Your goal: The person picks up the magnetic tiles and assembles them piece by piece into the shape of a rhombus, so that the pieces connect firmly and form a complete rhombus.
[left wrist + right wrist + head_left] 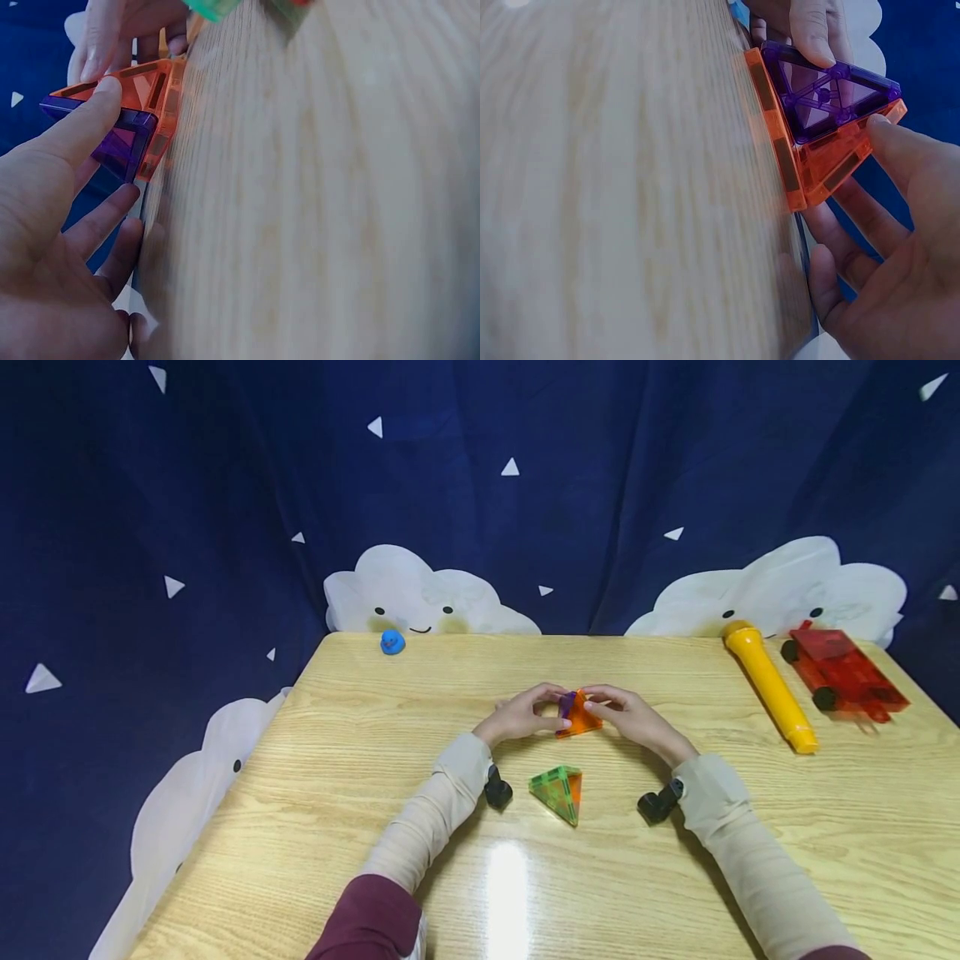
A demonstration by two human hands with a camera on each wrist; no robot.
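Both hands work on triangular magnetic tiles that stand together on the table, one purple and at least one orange. My left hand (pixel 521 714) pinches the purple magnetic tile (pixel 126 150), its thumb across the upper edge. From the other side my right hand (pixel 630 718) holds the orange magnetic tile (pixel 840 154), thumb on its top edge. Purple and orange edges meet at a slant, as the right wrist view shows. Between the forearms, nearer the body, sits a small pyramid (pixel 555 792) of green and orange tiles.
Toward the far right lie a yellow microphone-shaped toy (pixel 772 685) and a see-through red toy car (pixel 851 672) with black wheels. A blue toy duck (pixel 392 642) stands by the table's back edge. Behind the wooden table (pixel 337 793) hangs a dark blue curtain (pixel 585 460).
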